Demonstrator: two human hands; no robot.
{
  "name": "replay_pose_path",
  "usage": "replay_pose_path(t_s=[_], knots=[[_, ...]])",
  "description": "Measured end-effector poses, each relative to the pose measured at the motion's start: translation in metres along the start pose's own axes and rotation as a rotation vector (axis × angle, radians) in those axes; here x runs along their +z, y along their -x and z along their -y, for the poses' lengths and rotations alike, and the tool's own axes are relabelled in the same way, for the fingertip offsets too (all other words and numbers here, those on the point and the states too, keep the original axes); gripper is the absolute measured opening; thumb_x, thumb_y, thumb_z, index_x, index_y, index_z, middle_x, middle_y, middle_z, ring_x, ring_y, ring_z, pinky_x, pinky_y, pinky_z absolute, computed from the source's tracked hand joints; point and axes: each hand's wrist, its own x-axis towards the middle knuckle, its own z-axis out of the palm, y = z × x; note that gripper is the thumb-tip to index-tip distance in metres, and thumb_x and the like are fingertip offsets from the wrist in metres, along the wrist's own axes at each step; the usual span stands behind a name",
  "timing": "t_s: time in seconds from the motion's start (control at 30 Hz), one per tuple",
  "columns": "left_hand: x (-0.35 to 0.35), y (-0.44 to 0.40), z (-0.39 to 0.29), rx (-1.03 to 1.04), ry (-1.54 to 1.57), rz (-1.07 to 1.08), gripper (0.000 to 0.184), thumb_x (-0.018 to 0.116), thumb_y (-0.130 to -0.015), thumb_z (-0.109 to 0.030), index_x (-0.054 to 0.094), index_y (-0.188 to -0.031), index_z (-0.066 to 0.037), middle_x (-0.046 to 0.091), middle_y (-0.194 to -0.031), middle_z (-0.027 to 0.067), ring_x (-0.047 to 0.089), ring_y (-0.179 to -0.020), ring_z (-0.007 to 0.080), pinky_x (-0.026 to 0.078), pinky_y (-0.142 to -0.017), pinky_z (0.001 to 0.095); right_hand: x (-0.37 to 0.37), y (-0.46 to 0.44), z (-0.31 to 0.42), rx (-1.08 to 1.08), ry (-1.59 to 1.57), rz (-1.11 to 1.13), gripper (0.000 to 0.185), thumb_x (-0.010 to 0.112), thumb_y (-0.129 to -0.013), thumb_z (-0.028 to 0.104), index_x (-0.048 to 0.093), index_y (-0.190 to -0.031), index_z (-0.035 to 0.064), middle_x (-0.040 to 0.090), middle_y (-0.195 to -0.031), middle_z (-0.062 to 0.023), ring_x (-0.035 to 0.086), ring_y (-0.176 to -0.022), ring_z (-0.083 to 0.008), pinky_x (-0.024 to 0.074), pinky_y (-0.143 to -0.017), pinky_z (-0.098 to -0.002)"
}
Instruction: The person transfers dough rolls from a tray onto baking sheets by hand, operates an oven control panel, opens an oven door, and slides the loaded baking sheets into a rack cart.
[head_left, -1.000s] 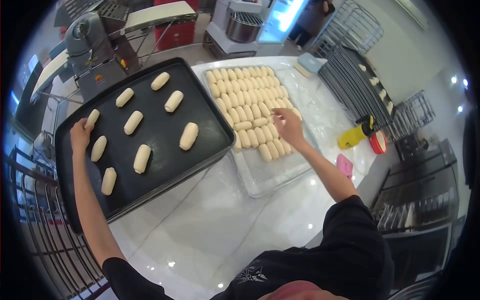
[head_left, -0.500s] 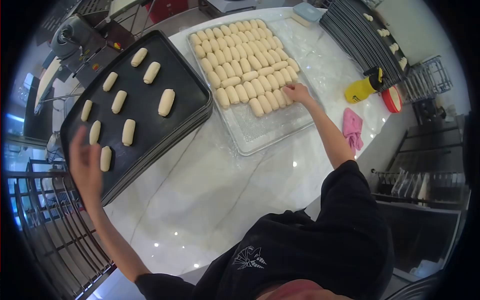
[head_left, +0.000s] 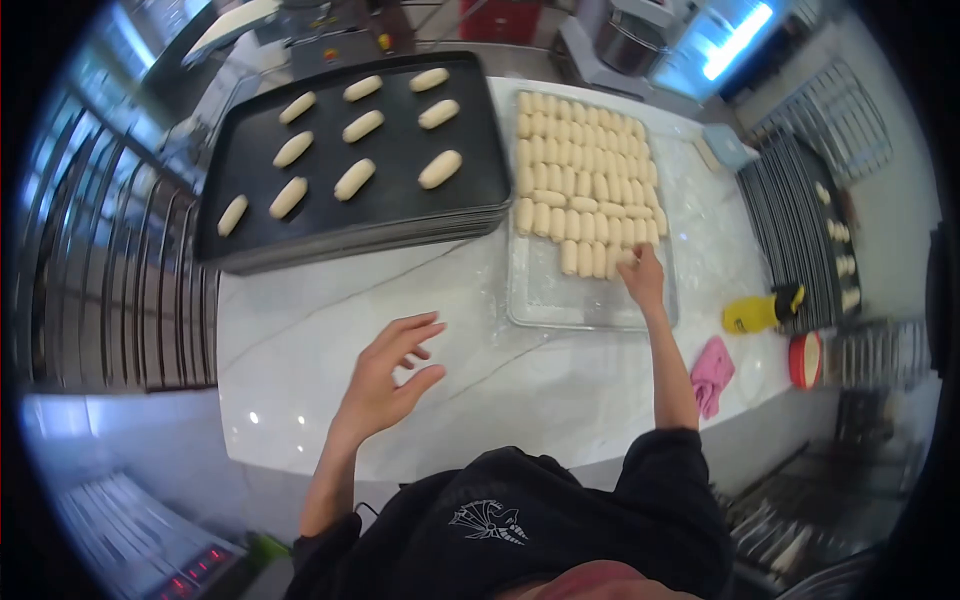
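Note:
My right hand reaches into the clear plastic-lined tray, its fingertips closed on a pale dough roll at the right end of the short front row. Behind that hand, dough rolls lie packed in tight rows. My left hand hovers above the marble table with its fingers apart and nothing in them. Ahead of it is a black baking tray, on top of a stack of similar trays. Several dough rolls are spaced apart on this black tray.
To the right are a pink cloth, a yellow bottle and a red-rimmed bowl. Another stack of dark trays stands beyond them. A metal rack borders the table on the left.
The view has turned left. My left hand has moved from over the black tray's near-left edge to the table in front of it. My right hand stays at the front row of rolls.

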Motion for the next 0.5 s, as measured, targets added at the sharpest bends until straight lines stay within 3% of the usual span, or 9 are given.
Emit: replay_pose_path(t_s=[0.07,0.13,0.17,0.23,0.27,0.3,0.33,0.5], knots=[[0.012,0.004,-0.005,-0.003,0.022,-0.035,0.050,0.069,-0.079,0.000,0.060,-0.128,-0.008,0.056,-0.133,0.0118,0.064,-0.088,0.0168,0.051,-0.074,0.0267,-0.014,0.021,0.036,-0.159,-0.076,-0.167,0.045,0.076,-0.080,0.020,0.056,-0.117,0.0030,0.066,-0.103,-0.0194,0.065,-0.092,-0.0333,0.0510,-0.077,-0.0402],[0.024,0.002,-0.011,0.032,0.083,0.003,0.049,0.070,-0.081,-0.004,0.060,-0.129,-0.009,0.057,-0.131,0.0113,0.064,-0.088,0.0166,0.052,-0.075,0.0283,-0.044,0.045,0.104,-0.169,-0.252,-0.267,0.043,0.073,-0.085,0.016,0.055,-0.121,0.0019,0.065,-0.104,-0.0132,0.064,-0.089,-0.0240,0.0514,-0.076,-0.0331],[0.034,0.000,-0.008,0.075,0.056,-0.035,0.050,0.071,-0.082,-0.006,0.059,-0.129,-0.010,0.057,-0.130,0.0116,0.064,-0.089,0.0187,0.053,-0.076,0.0301,-0.049,0.054,0.128,-0.204,-0.268,-0.241,0.043,0.073,-0.085,0.016,0.055,-0.121,0.0019,0.065,-0.104,-0.0132,0.064,-0.089,-0.0240,0.0514,-0.076,-0.0331],[0.056,-0.011,-0.007,0.102,0.023,-0.099,0.050,0.072,-0.082,-0.008,0.058,-0.130,-0.010,0.057,-0.130,0.0118,0.064,-0.089,0.0208,0.053,-0.078,0.0320,-0.054,0.072,0.169,-0.123,-0.636,-0.091,0.044,0.070,-0.089,0.014,0.052,-0.127,0.0005,0.062,-0.109,-0.0075,0.061,-0.090,-0.0155,0.0508,-0.077,-0.0270],[0.066,-0.020,-0.009,0.212,-0.185,-0.216,0.050,0.073,-0.082,-0.014,0.057,-0.130,-0.010,0.058,-0.127,0.0127,0.064,-0.092,0.0236,0.054,-0.078,0.0340,-0.056,0.080,0.192,-0.145,-0.643,-0.066,0.044,0.070,-0.089,0.014,0.052,-0.127,0.0005,0.062,-0.109,-0.0075,0.061,-0.090,-0.0155,0.0508,-0.077,-0.0270],[0.070,-0.026,-0.009,0.319,-0.399,-0.323,0.051,0.073,-0.082,-0.020,0.056,-0.130,-0.010,0.058,-0.124,0.0136,0.064,-0.094,0.0264,0.055,-0.078,0.0360,-0.056,0.090,0.217,-0.151,-0.842,0.078,0.044,0.068,-0.091,0.014,0.051,-0.129,-0.0004,0.061,-0.111,-0.0063,0.060,-0.094,-0.0139,0.0506,-0.079,-0.0260],[0.068,-0.029,-0.007,0.305,-0.407,-0.340,0.051,0.073,-0.082,-0.020,0.056,-0.130,-0.010,0.058,-0.124,0.0136,0.064,-0.094,0.0264,0.055,-0.078,0.0360,-0.057,0.098,0.239,-0.150,-1.039,0.224,0.044,0.066,-0.093,0.014,0.051,-0.130,-0.0013,0.059,-0.113,-0.0051,0.058,-0.097,-0.0122,0.0505,-0.081,-0.0249],[0.032,-0.048,0.012,0.222,-0.389,-0.402,0.055,0.075,-0.080,-0.022,0.054,-0.130,-0.008,0.064,-0.113,0.0125,0.064,-0.095,0.0302,0.054,-0.081,0.0385,-0.057,0.102,0.317,-0.069,-1.281,0.362,0.047,0.065,-0.089,0.007,0.050,-0.133,-0.0012,0.060,-0.119,-0.0109,0.058,-0.107,-0.0177,0.0480,-0.089,-0.0305]])
